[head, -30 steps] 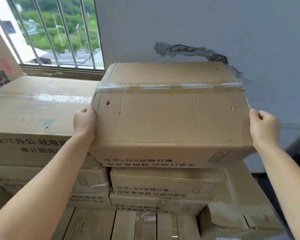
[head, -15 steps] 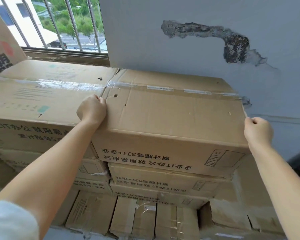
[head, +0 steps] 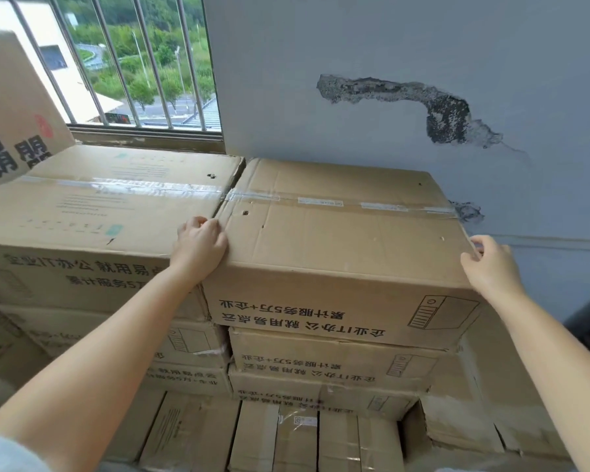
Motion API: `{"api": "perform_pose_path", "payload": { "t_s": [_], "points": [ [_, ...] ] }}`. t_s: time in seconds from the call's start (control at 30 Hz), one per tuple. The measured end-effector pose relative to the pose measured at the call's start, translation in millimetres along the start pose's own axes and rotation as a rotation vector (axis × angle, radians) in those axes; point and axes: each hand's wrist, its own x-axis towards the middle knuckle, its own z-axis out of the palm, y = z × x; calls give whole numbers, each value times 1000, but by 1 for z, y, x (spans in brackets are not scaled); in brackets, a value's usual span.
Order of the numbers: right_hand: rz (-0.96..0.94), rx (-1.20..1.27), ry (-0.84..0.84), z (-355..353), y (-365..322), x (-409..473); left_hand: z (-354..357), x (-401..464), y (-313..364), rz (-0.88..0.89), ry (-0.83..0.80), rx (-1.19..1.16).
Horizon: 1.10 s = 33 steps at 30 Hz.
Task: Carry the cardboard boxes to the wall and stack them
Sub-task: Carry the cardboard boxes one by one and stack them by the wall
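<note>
Against the cracked grey wall (head: 372,63), a taped, creased cardboard box (head: 338,240) sits atop a stack of boxes (head: 321,366). Left hand (head: 200,245) curls over its near-left corner; right hand (head: 491,267) pinches its right edge.

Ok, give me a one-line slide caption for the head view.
Both hands, left and right, steady the top cardboard box on the stack by the cracked wall.
</note>
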Motion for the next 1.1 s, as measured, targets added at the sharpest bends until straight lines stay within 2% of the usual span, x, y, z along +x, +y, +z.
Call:
{"api": "perform_pose_path", "payload": {
  "t_s": [0.1,0.23,0.3,0.4,0.6,0.73,0.9,1.1],
  "points": [
    [-137,45,1,-7,-12,-38,-12,-29,-6,115,25,-215],
    [-315,234,-6,-15,-28,-109,-35,-76,-12,199,48,-470],
    [-295,368,-67,-16,-28,-146,-42,-102,-19,182,51,-603],
    [-165,530,-147,-7,-11,-203,-37,-144,-39,134,-24,-766],
    [203,736,-215,17,41,-309,3,-219,-75,-57,-262,-786],
    [337,756,-222,30,63,-362,16,-257,-93,-138,-354,-746],
    [424,815,-227,44,74,-410,18,-293,-95,-60,-490,-668],
    [404,854,-166,18,93,-449,20,-335,-57,50,-584,-637]
  ]
}}
